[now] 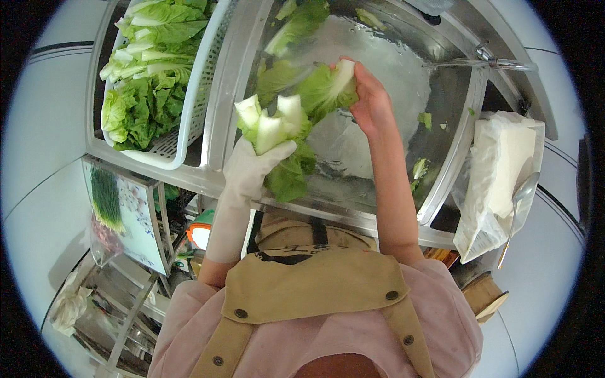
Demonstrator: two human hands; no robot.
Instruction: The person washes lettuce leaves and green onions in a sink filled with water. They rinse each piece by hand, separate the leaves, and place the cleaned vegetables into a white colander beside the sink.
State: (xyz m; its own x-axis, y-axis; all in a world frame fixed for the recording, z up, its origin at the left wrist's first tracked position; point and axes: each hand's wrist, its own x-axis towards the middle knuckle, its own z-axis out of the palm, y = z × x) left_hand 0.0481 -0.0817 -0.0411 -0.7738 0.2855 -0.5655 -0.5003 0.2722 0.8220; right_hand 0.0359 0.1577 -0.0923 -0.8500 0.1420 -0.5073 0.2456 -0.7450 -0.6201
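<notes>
My left hand (253,163), in a whitish glove, is closed around a bunch of leafy green lettuce stalks (272,130), their pale cut ends pointing up. Bare, my right hand (373,97) grips a single lettuce leaf (328,90) by its white base. Both hands are over a stainless steel sink (453,175) with water in it. More leaves (298,28) float at the sink's far left, and small leaf scraps (419,167) lie along its right side. Some of my right fingers are hidden behind the leaf.
To the left, a white plastic basket (186,104) holds heaped lettuce. A faucet (501,64) reaches in from the right. Beside the sink is a plastic-lined container (494,189) with a white block and a metal spoon (520,198). Chives (105,196) lie on a small table at lower left.
</notes>
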